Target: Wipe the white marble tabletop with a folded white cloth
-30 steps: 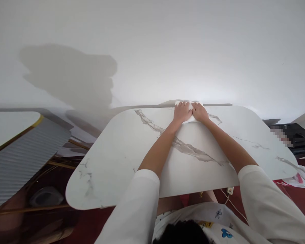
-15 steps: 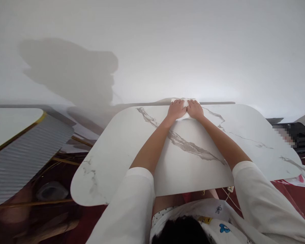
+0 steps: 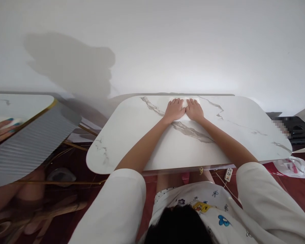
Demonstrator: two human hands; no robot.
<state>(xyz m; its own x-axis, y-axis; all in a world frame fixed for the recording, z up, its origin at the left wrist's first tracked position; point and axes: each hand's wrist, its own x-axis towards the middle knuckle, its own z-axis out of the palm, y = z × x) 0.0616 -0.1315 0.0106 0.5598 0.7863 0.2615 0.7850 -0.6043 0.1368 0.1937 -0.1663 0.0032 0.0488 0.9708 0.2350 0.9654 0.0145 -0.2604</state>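
- At the far left of the frame, another person's hand (image 3: 1,130) with blue nails has come into view, resting over something white on a second tabletop (image 3: 27,105); what it does there cannot be told.
- In the upper left, the shadow (image 3: 73,64) on the wall sits slightly higher than half a second ago, while the tabletops' near edges have also risen in the frame, which suggests the head has tipped or moved.
- Just right of centre, the person's left hand (image 3: 175,109) lies flat on the white cloth (image 3: 185,102), fingers extended and slightly parted, not gripping it.
- The cloth, between and beneath both hands, has drawn back from the marbled tabletop's (image 3: 127,125) far edge: it overlapped that edge before, and now lies just inside it. The wiping, as it appears, therefore bears on the surface rather than the rim.
- Beside it, the right hand (image 3: 194,109) is also flat with fingers extended, its thumb meeting the left one.
- Towards the lower right, the power strip (image 3: 228,175) now shows more fully below the near edge, and a clear plastic bag (image 3: 293,167) lies farther right.
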